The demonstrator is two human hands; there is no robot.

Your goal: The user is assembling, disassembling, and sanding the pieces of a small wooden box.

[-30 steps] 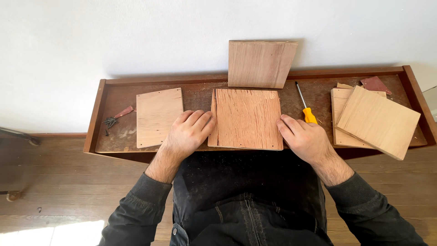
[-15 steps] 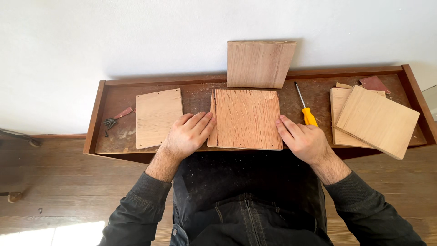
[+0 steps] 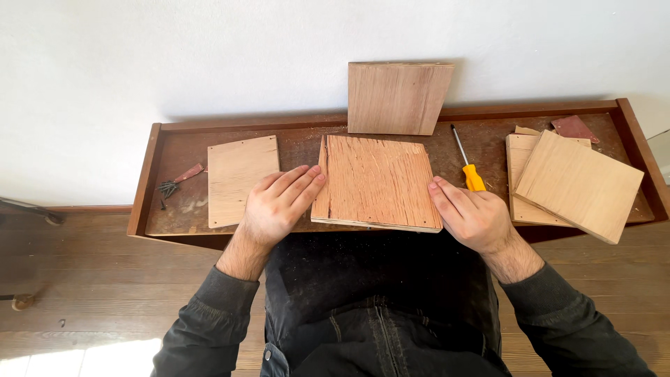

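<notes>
A square plywood board [image 3: 377, 183] with a rough, splintery face lies flat at the front middle of a dark wooden tray-like bench [image 3: 300, 143]. My left hand [image 3: 276, 206] rests flat beside the board's left edge, fingertips touching it. On the other side my right hand [image 3: 471, 213] lies flat against the board's right edge. Neither hand grips anything. A yellow-handled screwdriver [image 3: 469, 164] lies just beyond my right hand.
Another square board [image 3: 396, 98] leans upright against the white wall. A paler board [image 3: 241, 178] lies at the left, with several dark screws [image 3: 167, 188] and a reddish scrap beside it. Stacked boards [image 3: 576, 183] sit at the right. Wooden floor below.
</notes>
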